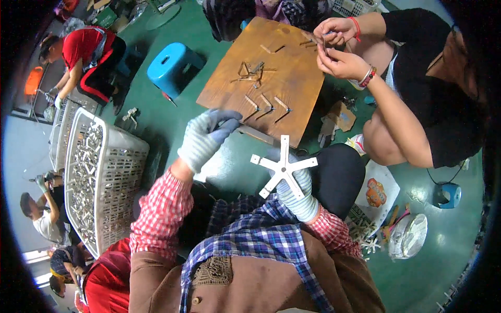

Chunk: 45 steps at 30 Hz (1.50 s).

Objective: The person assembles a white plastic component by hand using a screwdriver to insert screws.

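Observation:
My right hand (297, 195), in a striped glove with grey fingers, holds up a pale five-armed star-shaped bracket (283, 169) in front of my lap. The bracket has a hole at its centre and covers most of my fingers. My left hand (206, 135), gloved alike, is raised by the near left corner of the wooden table (219, 86). Its fingers are bent together and slightly blurred, so whatever they pinch is too small to make out. Several V-shaped metal strips (267, 106) lie in a row on the table, with a loose pile of strips (253, 73) behind them.
A white crate (117, 172) full of metal pieces stands at my left. A blue stool (172, 68) is beyond it. Across the table's right side, a co-worker's hands (339, 49) hold a small piece. A round container (408, 236) and more star brackets (370, 244) are at the right.

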Each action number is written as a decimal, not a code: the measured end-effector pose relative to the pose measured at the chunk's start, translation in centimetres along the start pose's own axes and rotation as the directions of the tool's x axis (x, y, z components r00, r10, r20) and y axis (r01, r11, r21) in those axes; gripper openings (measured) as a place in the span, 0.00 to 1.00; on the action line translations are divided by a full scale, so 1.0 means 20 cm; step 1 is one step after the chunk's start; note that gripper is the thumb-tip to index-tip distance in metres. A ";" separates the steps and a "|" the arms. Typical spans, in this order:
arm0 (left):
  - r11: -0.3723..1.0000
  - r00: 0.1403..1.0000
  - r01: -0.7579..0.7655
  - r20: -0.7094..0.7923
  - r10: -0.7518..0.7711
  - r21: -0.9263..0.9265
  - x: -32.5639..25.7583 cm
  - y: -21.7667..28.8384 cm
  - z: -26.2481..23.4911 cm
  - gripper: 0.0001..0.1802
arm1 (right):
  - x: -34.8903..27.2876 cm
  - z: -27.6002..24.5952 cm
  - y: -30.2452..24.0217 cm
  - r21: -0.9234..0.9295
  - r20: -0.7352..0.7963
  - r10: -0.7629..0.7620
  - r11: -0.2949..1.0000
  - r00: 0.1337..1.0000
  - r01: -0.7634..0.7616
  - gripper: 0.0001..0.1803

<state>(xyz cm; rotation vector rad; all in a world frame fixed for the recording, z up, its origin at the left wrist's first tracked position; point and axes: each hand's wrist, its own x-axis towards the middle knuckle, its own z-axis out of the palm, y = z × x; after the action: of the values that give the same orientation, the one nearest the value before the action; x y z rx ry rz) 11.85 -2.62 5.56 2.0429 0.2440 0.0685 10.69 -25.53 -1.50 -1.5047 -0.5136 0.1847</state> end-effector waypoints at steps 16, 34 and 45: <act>0.386 0.746 -0.664 0.596 0.296 0.640 0.43 -0.14 0.07 0.19 | -0.07 -0.04 0.12 0.701 0.261 0.656 0.376 0.708 -0.606 0.14; 0.643 0.915 0.391 0.198 -0.353 -0.659 -0.50 0.00 0.03 0.07 | -0.03 0.01 0.04 -0.441 0.266 -0.023 0.886 0.964 0.143 0.20; 0.541 0.904 0.419 0.281 -0.321 -0.729 -0.56 -0.07 0.11 0.07 | -0.05 0.03 0.12 -0.306 0.150 0.113 0.950 0.982 -0.063 0.13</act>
<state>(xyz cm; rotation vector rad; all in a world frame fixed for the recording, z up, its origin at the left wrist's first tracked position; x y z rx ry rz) 1.04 -6.26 3.94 1.0691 0.4819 -0.1883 10.01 -25.13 -4.01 -1.8214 -0.6290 0.3152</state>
